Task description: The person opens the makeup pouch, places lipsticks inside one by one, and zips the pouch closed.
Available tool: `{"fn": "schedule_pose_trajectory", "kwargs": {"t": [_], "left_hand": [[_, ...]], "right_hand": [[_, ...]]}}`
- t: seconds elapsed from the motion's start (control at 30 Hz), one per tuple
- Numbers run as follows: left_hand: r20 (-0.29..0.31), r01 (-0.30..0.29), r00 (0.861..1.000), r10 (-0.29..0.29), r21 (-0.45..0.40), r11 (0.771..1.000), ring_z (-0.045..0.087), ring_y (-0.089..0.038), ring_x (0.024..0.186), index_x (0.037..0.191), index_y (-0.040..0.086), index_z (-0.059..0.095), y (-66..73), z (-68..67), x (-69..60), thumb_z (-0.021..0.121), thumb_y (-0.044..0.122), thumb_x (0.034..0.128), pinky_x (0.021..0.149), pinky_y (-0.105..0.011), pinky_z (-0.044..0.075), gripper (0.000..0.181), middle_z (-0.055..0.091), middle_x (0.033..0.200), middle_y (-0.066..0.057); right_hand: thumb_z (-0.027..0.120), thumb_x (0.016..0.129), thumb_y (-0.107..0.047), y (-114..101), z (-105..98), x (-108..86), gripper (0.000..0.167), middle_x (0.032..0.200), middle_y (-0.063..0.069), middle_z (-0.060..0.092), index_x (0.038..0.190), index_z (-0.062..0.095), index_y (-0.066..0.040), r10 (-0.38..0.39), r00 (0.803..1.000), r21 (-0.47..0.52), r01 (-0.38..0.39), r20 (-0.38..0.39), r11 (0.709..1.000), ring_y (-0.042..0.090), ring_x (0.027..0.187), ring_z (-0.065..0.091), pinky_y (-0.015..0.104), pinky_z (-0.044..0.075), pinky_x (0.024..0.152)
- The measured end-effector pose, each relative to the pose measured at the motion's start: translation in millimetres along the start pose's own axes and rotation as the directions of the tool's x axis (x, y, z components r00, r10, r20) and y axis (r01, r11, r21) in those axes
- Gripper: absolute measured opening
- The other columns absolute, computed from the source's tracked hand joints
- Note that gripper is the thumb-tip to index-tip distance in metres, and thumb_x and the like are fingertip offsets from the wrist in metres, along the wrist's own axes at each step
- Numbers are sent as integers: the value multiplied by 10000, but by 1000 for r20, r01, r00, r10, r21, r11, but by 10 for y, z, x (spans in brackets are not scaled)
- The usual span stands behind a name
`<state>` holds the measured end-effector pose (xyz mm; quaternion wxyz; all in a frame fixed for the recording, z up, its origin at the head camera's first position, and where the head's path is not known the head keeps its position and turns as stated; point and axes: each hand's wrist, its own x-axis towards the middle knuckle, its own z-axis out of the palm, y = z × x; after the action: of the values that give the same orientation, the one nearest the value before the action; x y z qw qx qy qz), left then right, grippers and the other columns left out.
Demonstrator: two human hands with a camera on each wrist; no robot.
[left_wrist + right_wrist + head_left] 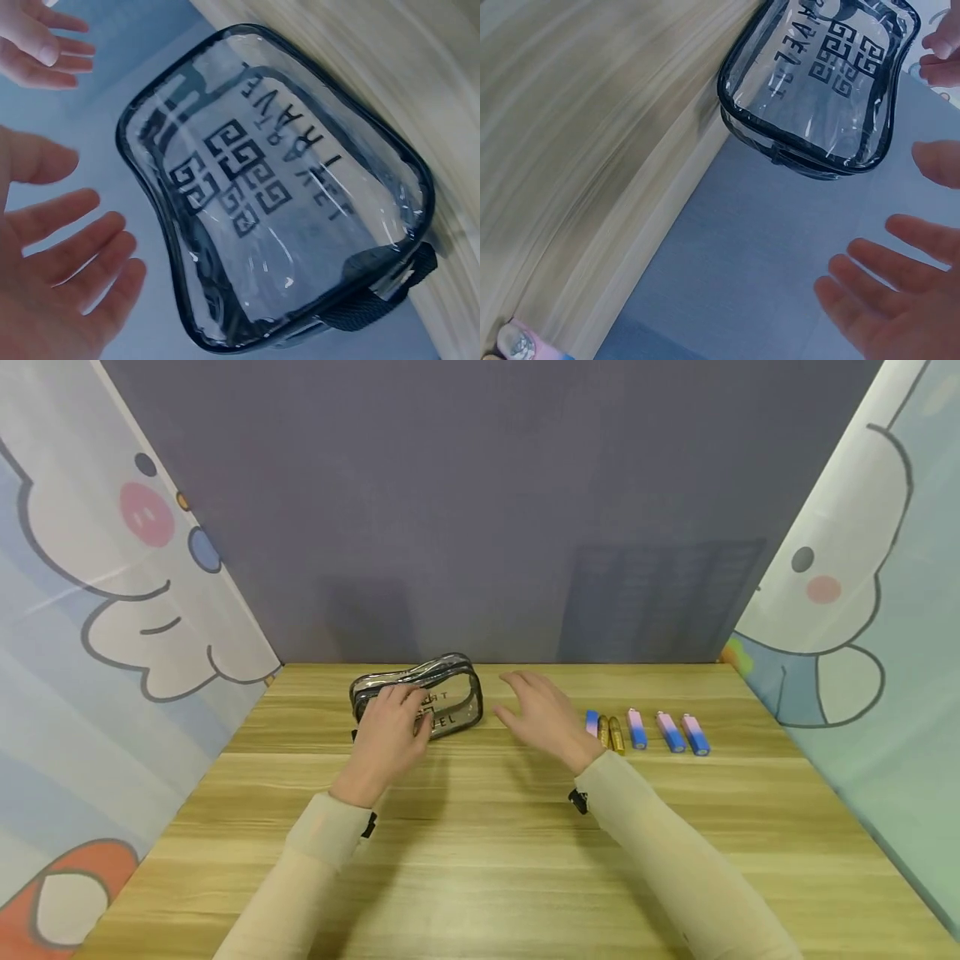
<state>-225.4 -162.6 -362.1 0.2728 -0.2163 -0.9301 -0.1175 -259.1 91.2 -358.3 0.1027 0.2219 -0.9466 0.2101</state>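
Observation:
A clear plastic travel pouch [467,703] with black piping and dark lettering stands near the table's back edge. My left hand [386,735] is in front of its left part in the head view. In the left wrist view a gap shows between those loosely spread fingers and the pouch [300,225], which has a black strap on its end. To the pouch's right, my right hand [543,714] hovers with its fingers extended, touching nothing. The right wrist view shows the pouch [821,97] beyond that hand [904,289], apart from it.
Right of the right hand stand several small pink-and-blue blocks [637,729] with metal loops, and two gold cylinders [617,737] beside the leftmost one. A grey panel [480,510] rises behind the wooden table [480,877]. Printed cartoon curtains [832,610] flank both sides.

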Motion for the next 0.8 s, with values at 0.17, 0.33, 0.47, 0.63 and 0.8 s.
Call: {"fn": "schedule_pose_trajectory", "kwargs": {"t": [0.17,0.33,0.47,0.63,0.8], "left_hand": [[-109,-6,994,4,-14,1000,602,-381,1073,1119,-30,706,-83,16,25,690,70,908,893,-529,495,233,672,1100,-176],[-212,-12,977,10,-8,1000,620,-398,999,1042,-45,714,-161,53,44,706,20,872,878,-544,489,183,682,1036,-199],[-281,12,960,-10,6,1000,608,-420,913,1019,-51,711,-228,76,49,731,9,844,812,-553,489,186,674,983,-215],[-315,85,946,-75,17,996,587,-428,893,1004,-40,716,-307,67,16,741,59,842,754,-552,475,191,664,972,-217],[-298,154,943,-147,1,988,574,-437,921,1027,-41,712,-366,55,-27,745,115,860,772,-554,463,231,646,1006,-226]], "right_hand": [[589,1023,-375,-35,4,76,555,1470,172,529,1466,512,-49,-31,998,20,32,-52,999,369,1371,470,525,357,1143],[615,1017,-324,-69,20,144,501,1397,156,584,1422,555,-35,-34,996,75,40,-88,996,348,1298,537,508,419,1096],[643,1004,-290,-89,50,207,474,1376,154,597,1397,576,-33,-4,995,161,19,-97,987,337,1266,559,499,434,1079],[664,992,-251,-77,117,282,430,1306,157,627,1355,608,-28,18,993,235,10,-116,972,334,1177,597,474,488,996],[677,985,-215,-50,183,333,408,1285,176,633,1329,619,-2,38,991,316,3,-125,949,353,1155,608,445,513,967]]}}
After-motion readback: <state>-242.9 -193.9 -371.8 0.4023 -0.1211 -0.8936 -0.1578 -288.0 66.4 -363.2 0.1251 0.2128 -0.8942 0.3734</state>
